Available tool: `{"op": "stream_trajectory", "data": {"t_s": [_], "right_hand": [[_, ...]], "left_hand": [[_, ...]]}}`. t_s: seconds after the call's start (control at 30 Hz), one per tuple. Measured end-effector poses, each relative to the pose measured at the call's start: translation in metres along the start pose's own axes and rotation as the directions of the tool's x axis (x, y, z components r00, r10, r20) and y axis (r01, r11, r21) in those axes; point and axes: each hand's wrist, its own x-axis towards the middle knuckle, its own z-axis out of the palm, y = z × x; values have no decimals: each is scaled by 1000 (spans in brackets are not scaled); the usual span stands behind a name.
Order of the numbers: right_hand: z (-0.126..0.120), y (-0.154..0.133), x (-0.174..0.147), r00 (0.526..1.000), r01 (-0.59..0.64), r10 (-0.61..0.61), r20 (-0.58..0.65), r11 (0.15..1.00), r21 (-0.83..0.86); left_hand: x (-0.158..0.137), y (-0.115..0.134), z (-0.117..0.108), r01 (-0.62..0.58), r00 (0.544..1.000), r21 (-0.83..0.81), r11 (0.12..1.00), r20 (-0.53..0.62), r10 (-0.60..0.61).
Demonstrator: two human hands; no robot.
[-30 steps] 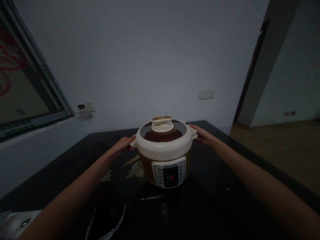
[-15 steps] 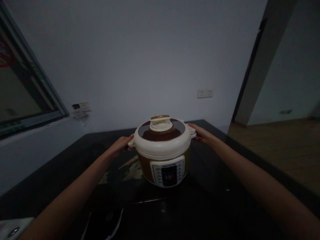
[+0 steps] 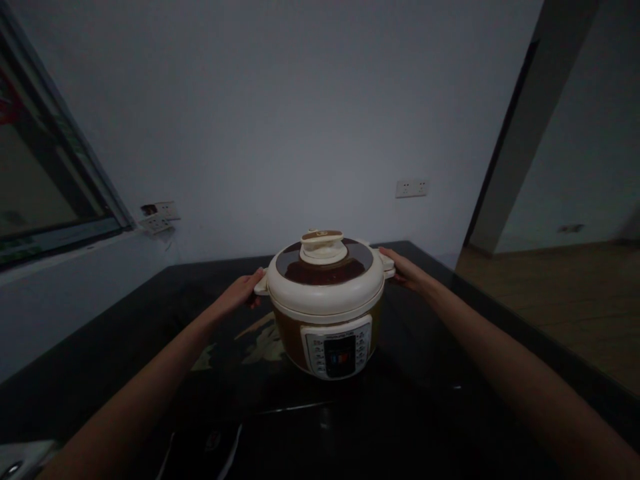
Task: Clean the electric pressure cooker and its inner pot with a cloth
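An electric pressure cooker point(image 3: 325, 300) with a cream rim, a brown lid top and a front control panel stands upright on the dark table. At its left side handle is my left hand point(image 3: 245, 290), thumb over the top and fingers curled below. My right hand point(image 3: 403, 270) is closed around the handle on the opposite side, its fingers partly hidden by that handle. The lid point(image 3: 324, 270) sits on the cooker, with its knob handle point(image 3: 323, 243) upright in the middle.
The glossy black table point(image 3: 400, 427) carries a pale floral pattern. A black item with pale edges point(image 3: 200, 453) lies near the front, and a white object point(image 3: 23, 457) at the lower left corner. Wall sockets point(image 3: 413, 189) are behind; a window point(image 3: 50, 153) is at left.
The cooker looks slightly larger and a little lower in view, with both hands still at its side handles. The camera view has shifted slightly.
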Motion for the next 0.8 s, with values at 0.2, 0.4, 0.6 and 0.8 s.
{"op": "stream_trajectory", "data": {"t_s": [0.2,0.4,0.6,0.8], "right_hand": [[-3,-1,-15,974,6,-17,-224,999,-47],[-14,2,-80,810,252,-268,-522,962,-104],[44,21,-178,915,358,-401,-48,860,-362],[164,52,-191,654,669,-164,738,580,-464]], "left_hand": [[-28,-33,-25,56,998,114,992,-45,-52],[-103,-86,-58,96,989,204,974,95,-117],[-165,-125,-66,63,972,329,942,194,-133],[-193,-151,-52,21,973,429,903,200,-117]]}}
